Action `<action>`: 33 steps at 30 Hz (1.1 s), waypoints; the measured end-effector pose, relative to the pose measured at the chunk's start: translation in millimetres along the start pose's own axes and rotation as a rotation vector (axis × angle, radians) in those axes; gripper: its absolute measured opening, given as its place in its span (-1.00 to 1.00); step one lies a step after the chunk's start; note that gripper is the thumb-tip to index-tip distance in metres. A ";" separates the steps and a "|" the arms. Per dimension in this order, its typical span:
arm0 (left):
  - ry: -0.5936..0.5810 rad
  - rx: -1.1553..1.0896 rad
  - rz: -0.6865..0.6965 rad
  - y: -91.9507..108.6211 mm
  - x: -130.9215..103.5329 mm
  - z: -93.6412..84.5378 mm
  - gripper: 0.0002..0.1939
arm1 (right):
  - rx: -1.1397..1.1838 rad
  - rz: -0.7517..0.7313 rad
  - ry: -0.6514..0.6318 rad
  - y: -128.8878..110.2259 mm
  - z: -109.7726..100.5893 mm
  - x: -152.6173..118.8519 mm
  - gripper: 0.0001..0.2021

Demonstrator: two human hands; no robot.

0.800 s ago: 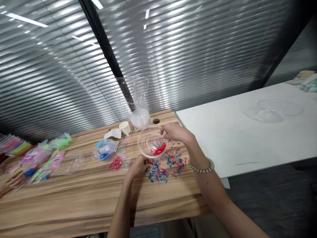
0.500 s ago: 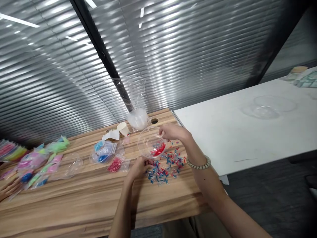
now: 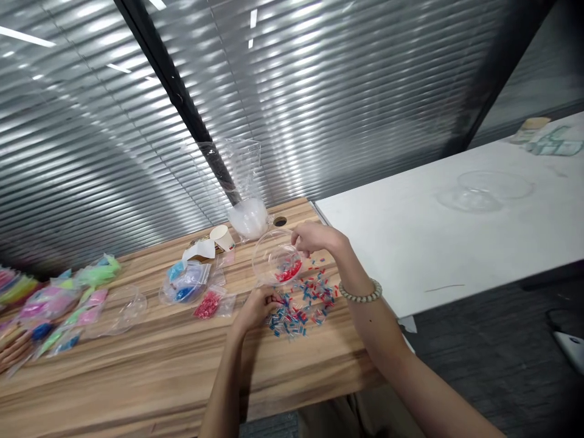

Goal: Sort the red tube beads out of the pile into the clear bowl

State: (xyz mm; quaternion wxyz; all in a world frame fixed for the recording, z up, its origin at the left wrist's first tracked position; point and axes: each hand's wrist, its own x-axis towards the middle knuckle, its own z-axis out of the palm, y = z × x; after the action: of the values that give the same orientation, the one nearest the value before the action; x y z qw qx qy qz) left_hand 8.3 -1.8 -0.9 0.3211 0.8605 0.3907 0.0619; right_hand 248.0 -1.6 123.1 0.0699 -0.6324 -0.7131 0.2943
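A clear round plastic bowl stands behind a loose pile of small tube-shaped pieces in red, blue and clear. Red pieces lie gathered in the lower right of the bowl. My right hand, with a beaded bracelet on its wrist, is closed at the bowl's right rim, its fingers bent over the edge. At the left side of the pile my left hand has its fingertips pinched together among the pieces. Whatever sits between them is too small to make out.
Left of my hands lie a bag of red pieces, a clear dish with blue bags and a paper cup. A white bowl in plastic wrap stands behind. Another person's hand rests at far left. A white table adjoins at right.
The whole view has shifted slightly. The red pieces in the bowl look a little more spread out. My left fingertips stay at the pile and my right hand stays at the rim.
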 end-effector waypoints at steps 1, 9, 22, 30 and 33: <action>-0.001 0.002 0.000 1.2 -0.1 -0.3 -0.90 | 0.001 0.000 -0.002 0.5 0.3 1.2 -0.69; 0.006 -0.035 0.022 3.1 1.2 0.3 -0.94 | 0.007 0.008 -0.030 4.4 0.4 6.4 -0.69; 0.170 -0.154 0.011 3.8 -0.4 -1.4 -0.86 | -0.057 0.057 -0.088 -0.5 3.1 18.0 -0.56; 0.728 -0.424 0.259 4.5 -13.5 -6.8 -0.77 | -0.128 0.039 -0.071 -5.7 4.6 16.1 -0.62; 1.004 -0.097 0.267 5.4 -9.0 -5.0 -0.90 | -0.144 -0.001 -0.087 -15.1 7.0 14.4 -0.70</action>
State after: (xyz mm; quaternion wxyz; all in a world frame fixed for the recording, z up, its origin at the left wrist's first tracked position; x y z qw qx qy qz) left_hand 3.7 -8.3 7.6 0.1229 0.7514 0.3803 0.5251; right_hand 228.9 9.3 121.1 -0.0066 -0.6219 -0.7352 0.2694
